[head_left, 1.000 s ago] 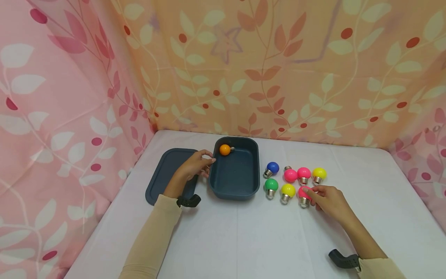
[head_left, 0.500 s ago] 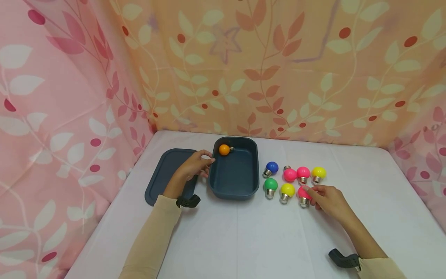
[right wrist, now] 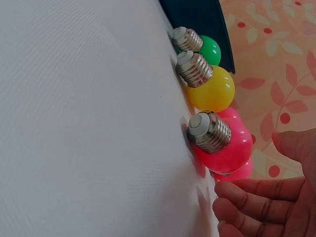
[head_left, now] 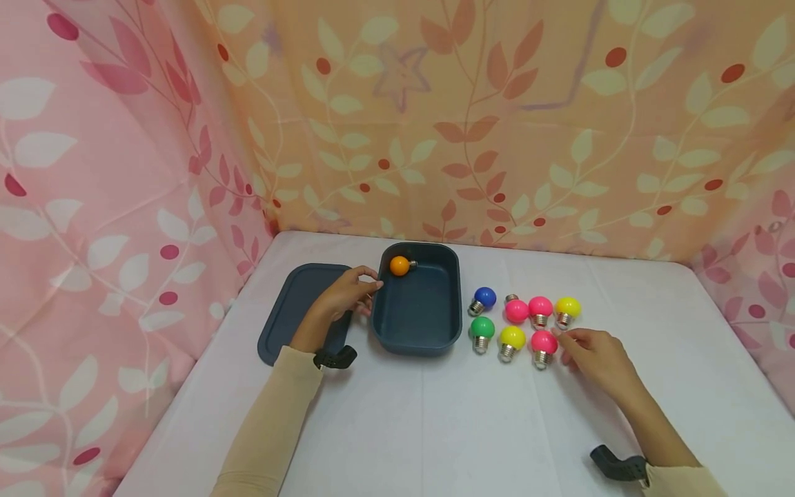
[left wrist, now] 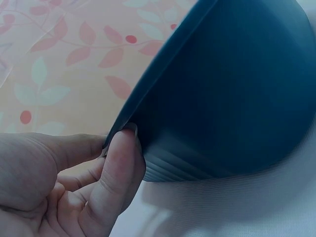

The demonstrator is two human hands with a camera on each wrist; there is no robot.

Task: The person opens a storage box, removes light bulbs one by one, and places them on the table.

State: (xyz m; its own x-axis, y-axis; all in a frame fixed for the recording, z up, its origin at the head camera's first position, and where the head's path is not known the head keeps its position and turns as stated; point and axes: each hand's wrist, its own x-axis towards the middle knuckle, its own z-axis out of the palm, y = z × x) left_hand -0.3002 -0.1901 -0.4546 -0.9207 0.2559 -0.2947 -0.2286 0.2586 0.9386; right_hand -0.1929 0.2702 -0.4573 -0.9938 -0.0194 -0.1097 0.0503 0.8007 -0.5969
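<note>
My left hand (head_left: 346, 295) pinches the left rim of a dark blue plastic container (head_left: 417, 324), thumb on one side and fingertips on the other in the left wrist view. Inside the container, an orange light bulb (head_left: 400, 266) lies at the far left corner. Just right of the front pink bulb (head_left: 544, 343), my right hand (head_left: 599, 362) stays apart from it, thumb and fingers spread with nothing between them. That bulb lies with its metal screw base (right wrist: 212, 133) toward the right wrist camera.
Left of the container lies its flat lid (head_left: 304, 304), partly under the left arm. Around the front pink bulb lie a blue bulb (head_left: 485, 298), a green bulb (head_left: 482, 328), yellow bulbs (head_left: 512, 337) and further pink bulbs (head_left: 516, 311). A floral curtain (head_left: 397, 138) stands behind the table.
My right hand has let go of the front pink bulb and drawn slightly to the right, its fingers apart. The left hand and container have stayed in place.
</note>
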